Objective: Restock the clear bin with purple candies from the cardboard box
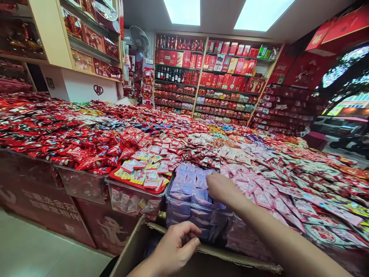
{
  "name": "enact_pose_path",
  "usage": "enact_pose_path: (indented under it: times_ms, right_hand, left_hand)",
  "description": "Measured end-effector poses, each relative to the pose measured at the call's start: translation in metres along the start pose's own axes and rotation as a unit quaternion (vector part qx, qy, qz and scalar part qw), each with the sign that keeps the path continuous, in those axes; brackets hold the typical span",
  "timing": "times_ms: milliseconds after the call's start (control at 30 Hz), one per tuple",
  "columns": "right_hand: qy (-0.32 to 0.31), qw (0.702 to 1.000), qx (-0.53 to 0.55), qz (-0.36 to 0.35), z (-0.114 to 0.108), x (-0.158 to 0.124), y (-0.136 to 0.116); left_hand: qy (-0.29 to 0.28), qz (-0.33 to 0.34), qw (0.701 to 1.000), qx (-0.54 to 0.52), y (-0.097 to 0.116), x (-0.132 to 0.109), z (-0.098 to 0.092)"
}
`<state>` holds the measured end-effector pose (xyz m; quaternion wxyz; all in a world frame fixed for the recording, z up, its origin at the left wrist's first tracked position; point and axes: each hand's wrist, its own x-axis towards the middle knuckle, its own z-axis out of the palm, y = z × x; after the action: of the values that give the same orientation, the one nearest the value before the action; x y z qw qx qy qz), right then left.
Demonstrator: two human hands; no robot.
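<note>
My right hand (221,187) reaches into a clear plastic bin (198,207) of purple candy packets (188,184). It touches the packets at the right side of the bin; its fingertips point down and are hidden, so whether they grip a packet cannot be told. My left hand (179,246) hovers over the near rim of an open cardboard box (239,261), just below the purple bin. Its fingers are loosely curled, thumb apart from the forefinger, with nothing between them. Inside the box it is dark, with a bluish-purple patch showing at the left.
Left of the purple bin stands a bin of yellow-and-pink packets (144,171), then bins of red packets (92,157). Pink packets (259,192) lie to the right. Heaped sweets spread behind, up to shelves (201,82) of red boxes and bottles. A fan (139,38) stands at the back.
</note>
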<state>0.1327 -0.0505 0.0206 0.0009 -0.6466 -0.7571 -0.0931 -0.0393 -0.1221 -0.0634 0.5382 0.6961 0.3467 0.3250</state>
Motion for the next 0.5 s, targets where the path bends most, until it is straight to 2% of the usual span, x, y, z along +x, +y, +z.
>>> enact_pose_path:
  times_ms: [167,200,267,300,367,433,500]
  right_hand:
    - [0.029,0.999,-0.023,0.039,-0.021,-0.005,0.007]
    - [0.053,0.997,-0.025,0.057,-0.028,-0.011,0.009]
    - [0.143,0.987,-0.009,0.069,-0.038,-0.03,0.01]
    - [0.202,0.978,0.01,0.051,-0.04,-0.042,0.007]
    - [0.302,0.95,0.064,-0.046,-0.031,-0.071,-0.006]
    - [0.353,0.916,0.098,-0.166,-0.01,-0.098,-0.024]
    - [0.396,0.883,0.107,-0.228,0.015,-0.117,-0.041]
  left_hand:
    - [0.004,-0.009,0.999,-0.051,-0.003,0.0,0.0]
    - [0.007,-0.011,0.997,-0.074,-0.003,0.0,0.0]
    - [0.006,-0.025,0.99,-0.141,0.0,-0.001,0.0]
    - [0.001,-0.04,0.981,-0.189,0.004,-0.002,0.0]
    - [-0.025,-0.069,0.949,-0.307,0.014,-0.005,0.001]
    - [-0.05,-0.074,0.908,-0.41,0.026,-0.008,0.004]
    - [-0.043,-0.063,0.888,-0.454,0.035,-0.01,0.008]
